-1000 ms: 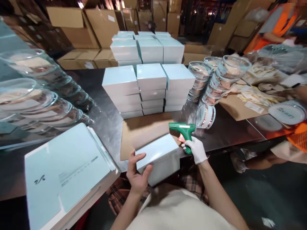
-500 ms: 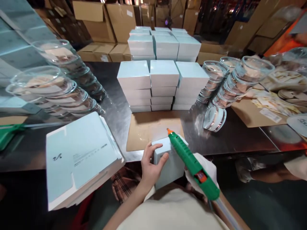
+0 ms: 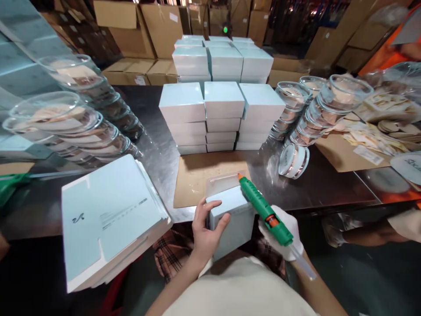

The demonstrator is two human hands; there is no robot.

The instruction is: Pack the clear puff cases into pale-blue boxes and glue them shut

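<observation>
My left hand point(image 3: 208, 228) grips the left end of a light blue box point(image 3: 235, 226), thumb on the near face and fingers round the far corner. The box stands at the table's front edge, with a pale flap point(image 3: 223, 183) raised along its far side. In my gloved right hand point(image 3: 284, 230) is a green glue gun point(image 3: 263, 208), a clear glue stick point(image 3: 307, 265) poking from its rear. Its orange nozzle points away from me, at the right end of the flap; whether it touches I cannot tell. Under the flap's far side lies a cardboard sheet point(image 3: 189, 180).
Stacked finished-looking boxes point(image 3: 223, 103) stand behind the cardboard. A pile of flat light blue cartons point(image 3: 112, 215) overhangs the front edge at left. Clear round tubs rise in leaning stacks at left point(image 3: 75, 118) and right point(image 3: 312, 116). Another person's arm point(image 3: 365, 237) shows at far right.
The glue gun has moved right along the flap, its nozzle now nearer the flap's right end. My left hand keeps its hold on the box.
</observation>
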